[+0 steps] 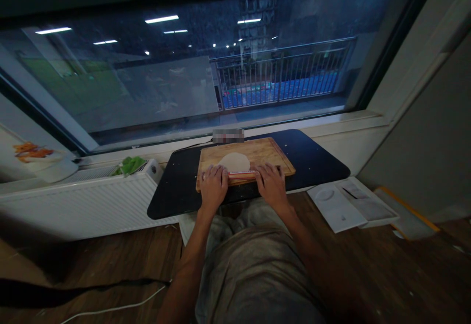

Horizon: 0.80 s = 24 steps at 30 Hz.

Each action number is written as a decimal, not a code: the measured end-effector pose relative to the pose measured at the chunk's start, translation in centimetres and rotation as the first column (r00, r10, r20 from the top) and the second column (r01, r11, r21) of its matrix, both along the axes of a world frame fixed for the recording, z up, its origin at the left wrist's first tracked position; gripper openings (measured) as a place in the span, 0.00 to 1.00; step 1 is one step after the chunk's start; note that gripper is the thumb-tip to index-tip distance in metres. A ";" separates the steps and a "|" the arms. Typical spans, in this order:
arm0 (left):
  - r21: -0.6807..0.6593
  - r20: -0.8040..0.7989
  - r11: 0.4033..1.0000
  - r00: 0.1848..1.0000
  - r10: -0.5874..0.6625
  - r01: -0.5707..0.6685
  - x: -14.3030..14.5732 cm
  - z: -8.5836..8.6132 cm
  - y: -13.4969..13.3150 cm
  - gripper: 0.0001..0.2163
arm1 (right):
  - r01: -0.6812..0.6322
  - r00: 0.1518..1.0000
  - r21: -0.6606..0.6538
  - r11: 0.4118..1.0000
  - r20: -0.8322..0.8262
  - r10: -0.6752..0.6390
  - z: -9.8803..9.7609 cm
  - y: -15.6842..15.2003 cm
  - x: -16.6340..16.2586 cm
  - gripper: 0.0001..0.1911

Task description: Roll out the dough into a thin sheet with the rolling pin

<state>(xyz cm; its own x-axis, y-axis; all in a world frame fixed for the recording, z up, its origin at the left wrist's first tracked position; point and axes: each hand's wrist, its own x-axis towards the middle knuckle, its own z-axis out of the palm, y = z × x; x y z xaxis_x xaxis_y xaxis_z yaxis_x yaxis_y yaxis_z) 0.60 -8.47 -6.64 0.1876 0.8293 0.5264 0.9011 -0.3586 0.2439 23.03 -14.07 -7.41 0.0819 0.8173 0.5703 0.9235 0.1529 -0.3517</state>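
Note:
A flat round of pale dough (234,161) lies on a wooden board (272,153) set on a low black table (316,160). My left hand (213,185) and my right hand (271,183) rest palm down on the two ends of a rolling pin (242,174), which lies across the near edge of the dough. Fingers of both hands lie fairly flat over the pin, pressing on it. The pin's middle shows pinkish between my hands.
A large window (206,69) fills the wall ahead. A white radiator (84,201) stands at the left with something green (129,165) on top. White boxes (349,204) lie on the wooden floor at the right. A white cable (110,308) runs at lower left.

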 end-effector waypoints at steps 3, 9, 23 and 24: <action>0.008 0.005 1.000 1.000 -0.001 0.001 0.0 0.0 -0.1 0.20 | -0.013 1.000 0.000 1.000 0.011 0.013 -0.1 -0.8 -0.1 0.25; 0.016 -0.003 1.000 1.000 0.007 -0.007 -0.1 0.0 -0.2 0.22 | -0.048 0.997 -0.019 0.999 0.067 0.049 0.3 -1.7 0.1 0.24; 0.044 0.055 0.998 0.997 0.049 -0.052 0.2 -0.5 -1.5 0.20 | -0.056 0.995 0.038 0.998 0.089 0.053 -0.6 -1.5 0.2 0.23; 0.040 0.055 0.998 0.997 0.049 -0.051 0.1 -0.5 -1.6 0.20 | -0.052 0.995 0.029 0.998 0.089 0.050 -0.6 -1.5 0.2 0.23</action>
